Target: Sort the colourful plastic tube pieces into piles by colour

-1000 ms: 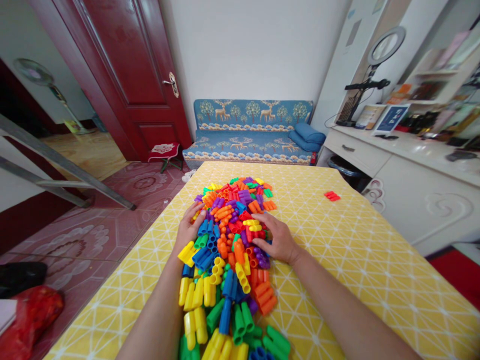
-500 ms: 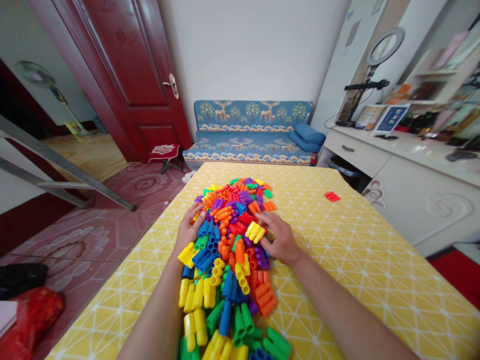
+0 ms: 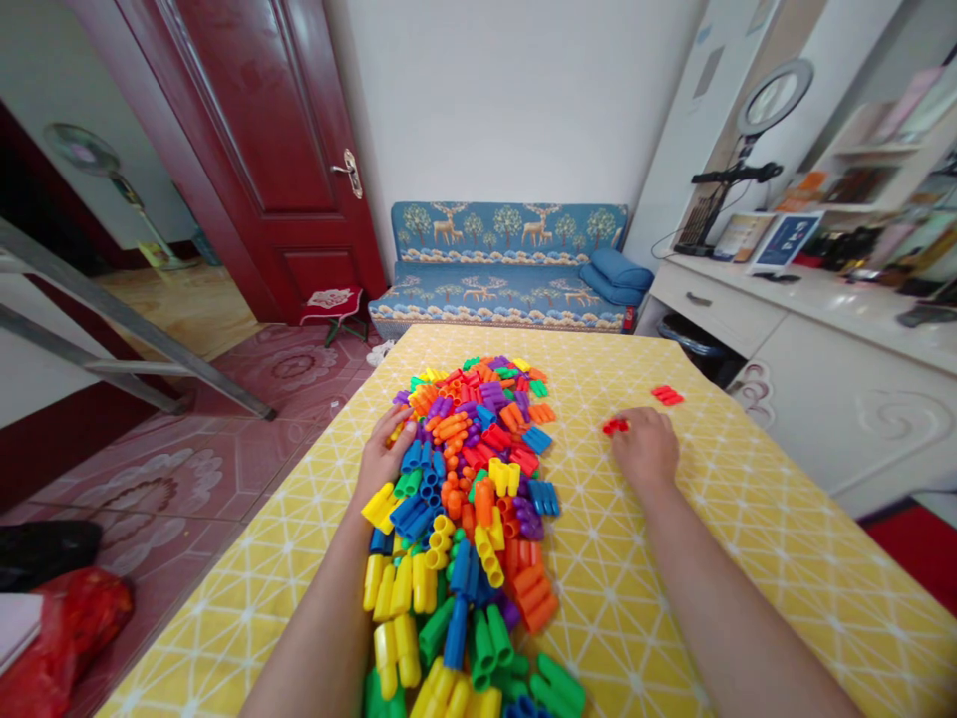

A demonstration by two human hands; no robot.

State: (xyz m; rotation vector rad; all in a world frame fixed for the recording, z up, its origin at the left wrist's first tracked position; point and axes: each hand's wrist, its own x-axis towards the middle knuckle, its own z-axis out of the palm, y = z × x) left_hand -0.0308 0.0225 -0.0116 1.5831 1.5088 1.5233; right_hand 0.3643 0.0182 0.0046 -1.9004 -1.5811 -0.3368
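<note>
A long heap of plastic bullet-shaped building blocks (image 3: 452, 427) in red, orange, yellow, green, blue and purple runs down the table. My left hand (image 3: 384, 451) rests against the heap's left side, fingers curved over its edge; whether it grips a block is hidden. Out to the right of the heap, my right hand (image 3: 647, 446) is closed on a red building block (image 3: 616, 426) low over the cloth. Beyond it lies another red block (image 3: 668, 395), alone. Two blue blocks (image 3: 544, 498) sit along the heap's right edge.
A yellow patterned cloth (image 3: 620, 598) covers the table. Behind stand a blue sofa (image 3: 493, 279) and a small red stool (image 3: 331, 302). To the right is a white dresser (image 3: 837, 379) with a ring light (image 3: 776, 97); a metal ladder (image 3: 135, 329) leans at left.
My right hand has left the heap and moved right, now with a red block in it. Two blue blocks now show at the heap's right edge. My left hand stays about where it was.
</note>
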